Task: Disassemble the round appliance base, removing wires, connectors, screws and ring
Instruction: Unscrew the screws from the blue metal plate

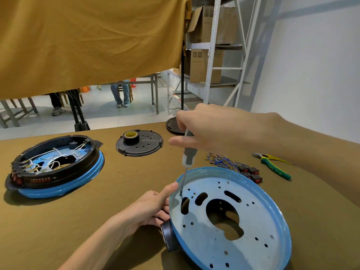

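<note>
Where the screwdriver (pixel 188 152) tip meets the blue base plate (pixel 233 221), the screw itself is too small to make out. Right hand (pixel 204 129) fingers curl round the handle's top, hiding it. Left hand (pixel 150 207) grips the plate's near-left rim, thumb beside the shaft, fingers tucked underneath. A black ring (pixel 168 234) protrudes below that hand. Bare table (pixel 116 191) lies beyond the left knuckles.

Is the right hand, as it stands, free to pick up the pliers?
Probably not yet: the right hand grips the screwdriver. The pliers lie uncovered beneath its forearm on the table.
</note>
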`<state>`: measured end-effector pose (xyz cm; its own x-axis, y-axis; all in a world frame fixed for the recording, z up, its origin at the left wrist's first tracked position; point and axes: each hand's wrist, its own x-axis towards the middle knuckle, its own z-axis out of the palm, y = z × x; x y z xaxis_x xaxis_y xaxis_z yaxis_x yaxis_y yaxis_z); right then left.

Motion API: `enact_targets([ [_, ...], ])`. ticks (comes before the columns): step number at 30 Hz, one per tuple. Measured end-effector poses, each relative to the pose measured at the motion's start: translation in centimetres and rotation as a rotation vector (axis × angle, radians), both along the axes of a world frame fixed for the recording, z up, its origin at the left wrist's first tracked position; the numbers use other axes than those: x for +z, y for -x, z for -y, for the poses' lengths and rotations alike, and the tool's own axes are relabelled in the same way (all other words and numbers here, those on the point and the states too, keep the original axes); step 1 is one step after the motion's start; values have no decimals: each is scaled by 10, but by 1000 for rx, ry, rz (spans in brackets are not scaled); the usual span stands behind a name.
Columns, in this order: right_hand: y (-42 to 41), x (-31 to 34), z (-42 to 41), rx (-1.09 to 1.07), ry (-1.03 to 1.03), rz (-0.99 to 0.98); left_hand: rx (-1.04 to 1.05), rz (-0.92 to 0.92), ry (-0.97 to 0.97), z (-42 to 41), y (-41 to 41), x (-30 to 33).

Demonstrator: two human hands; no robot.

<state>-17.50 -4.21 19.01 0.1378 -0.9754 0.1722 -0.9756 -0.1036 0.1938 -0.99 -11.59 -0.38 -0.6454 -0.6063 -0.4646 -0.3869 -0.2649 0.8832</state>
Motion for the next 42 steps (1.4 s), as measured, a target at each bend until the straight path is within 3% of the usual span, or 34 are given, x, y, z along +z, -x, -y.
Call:
enact_targets([
  [4, 5, 12, -4, 115, -255, 282, 7, -2, -6, 0, 1, 0],
  [6, 5, 18, -8, 148, -363, 328, 3, 1, -12, 0, 1, 0],
  [12, 1, -4, -1, 63, 53, -35, 7, 15, 8, 1, 2, -2],
  [18, 11, 9, -2, 166, -273, 379, -9, 23, 12, 3, 3, -5],
  [20, 9, 5, -5, 171, -220, 356, -10, 23, 20, 3, 3, -6],
  [24, 4, -10, -4, 72, 117, -6, -27, 17, 18, 4, 2, -7],
  [26, 5, -13, -3, 71, 123, 56, -33, 15, 19, 4, 1, -7],
  [30, 8, -6, -5, 105, -63, 394, -27, 40, 49, 4, 1, -9],
  [33, 6, -4, -9, 122, -107, 394, -30, 42, 63, 4, 1, -9],
  [38, -1, -12, -8, -75, 138, 47, -39, 10, 69, 3, 0, -10],
  [40, 1, -12, -5, -59, 97, 131, -34, 5, 77, 3, -1, -11],
  [42, 4, -7, -5, -11, 5, 348, -21, 1, 78, 4, -2, -12],
])
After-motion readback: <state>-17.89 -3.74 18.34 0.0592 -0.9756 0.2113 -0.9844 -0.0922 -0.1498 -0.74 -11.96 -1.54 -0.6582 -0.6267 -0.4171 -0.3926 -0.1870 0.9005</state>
